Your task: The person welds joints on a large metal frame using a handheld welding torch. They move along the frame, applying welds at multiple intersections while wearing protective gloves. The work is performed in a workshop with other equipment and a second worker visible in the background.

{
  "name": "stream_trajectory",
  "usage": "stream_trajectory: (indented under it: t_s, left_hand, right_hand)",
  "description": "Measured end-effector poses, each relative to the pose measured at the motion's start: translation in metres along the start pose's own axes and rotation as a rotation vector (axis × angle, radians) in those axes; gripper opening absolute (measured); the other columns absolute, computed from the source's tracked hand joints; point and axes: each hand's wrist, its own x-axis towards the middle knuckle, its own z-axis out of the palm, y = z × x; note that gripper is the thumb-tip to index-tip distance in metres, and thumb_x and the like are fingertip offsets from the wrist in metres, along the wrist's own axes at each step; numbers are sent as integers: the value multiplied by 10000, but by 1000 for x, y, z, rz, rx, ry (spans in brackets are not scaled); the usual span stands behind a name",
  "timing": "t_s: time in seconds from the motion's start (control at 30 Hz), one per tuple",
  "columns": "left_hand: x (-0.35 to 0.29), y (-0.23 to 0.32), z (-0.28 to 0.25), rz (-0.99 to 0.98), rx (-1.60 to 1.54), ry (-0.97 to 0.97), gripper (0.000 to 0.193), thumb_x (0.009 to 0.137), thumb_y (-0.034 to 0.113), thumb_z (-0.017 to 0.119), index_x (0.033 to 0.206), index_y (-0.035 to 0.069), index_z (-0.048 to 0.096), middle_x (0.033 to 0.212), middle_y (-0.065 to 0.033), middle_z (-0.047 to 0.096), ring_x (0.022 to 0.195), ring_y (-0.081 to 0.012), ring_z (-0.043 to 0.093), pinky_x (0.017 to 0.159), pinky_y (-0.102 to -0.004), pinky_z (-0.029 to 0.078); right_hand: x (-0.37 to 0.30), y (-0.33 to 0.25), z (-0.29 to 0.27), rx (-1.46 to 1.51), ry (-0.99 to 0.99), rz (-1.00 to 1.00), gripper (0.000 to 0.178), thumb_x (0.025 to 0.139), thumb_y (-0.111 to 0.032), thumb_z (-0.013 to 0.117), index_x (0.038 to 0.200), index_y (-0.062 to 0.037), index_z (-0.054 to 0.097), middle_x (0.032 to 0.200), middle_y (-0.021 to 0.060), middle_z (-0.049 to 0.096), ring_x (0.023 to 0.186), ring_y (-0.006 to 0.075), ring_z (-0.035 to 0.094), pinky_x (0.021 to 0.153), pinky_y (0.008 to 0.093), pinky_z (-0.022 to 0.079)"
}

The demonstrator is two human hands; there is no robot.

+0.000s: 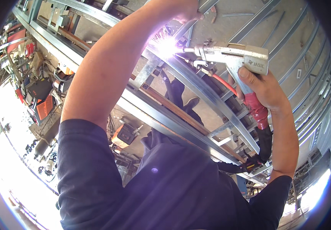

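My right hand is wrapped round the red-taped grip of a welding gun, its thumb resting on the back of the grey body. From the gun's nozzle at the left comes a white-violet glare with sparks, which hides the spot on the metal beneath. Beyond the glare, my left hand is closed at a slanting metal bar, thumb lying against it; the picture's top edge cuts off part of this hand. A galvanized steel beam runs from the glare toward the lower right.
A red hose and a black sleeved cable hang from the gun. Long steel rails cross in front of my body. An orange and black machine stands below them. More metal strips lie at the right, and tools clutter the left.
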Motion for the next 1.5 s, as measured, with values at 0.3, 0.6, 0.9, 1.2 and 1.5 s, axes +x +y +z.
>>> stream_trajectory:
  t_s: [0.3,0.6,0.9,1.2,1.5]
  left_hand:
    - [5,2,0,14,20,4,442,899,446,641,943,27,775,939,-238,726,897,-440,699,838,-521,547]
    - [-40,64,-1,-129,32,606,391,878,392,700,1022,35,769,969,-236,731,906,-439,698,833,-506,547]
    - [-23,114,61,-113,-239,138,375,926,439,704,1063,104,799,951,-150,761,958,-357,728,872,-471,560]
    - [-16,119,49,-129,-138,44,400,918,404,741,1167,94,774,980,-163,760,912,-328,722,852,-446,540]
    - [-7,103,50,-125,-247,-7,497,893,435,767,1241,81,746,1056,-178,758,955,-304,717,890,-431,532]
  right_hand:
    - [-12,5,-3,32,56,-20,535,990,-375,711,1331,21,593,942,83,679,676,146,642,598,290,559]
    - [-73,37,-39,33,52,-64,634,954,-436,732,1362,22,573,972,145,711,694,171,671,591,293,564]
    - [-79,82,-48,41,34,-23,626,961,-455,712,1353,10,566,966,145,704,663,172,674,561,303,571]
    - [-88,86,-44,114,16,-77,566,969,-411,726,1306,25,600,945,116,696,667,157,646,595,296,553]
    - [-74,87,-51,117,4,-2,552,983,-409,706,1317,14,587,919,107,687,636,149,644,561,293,545]
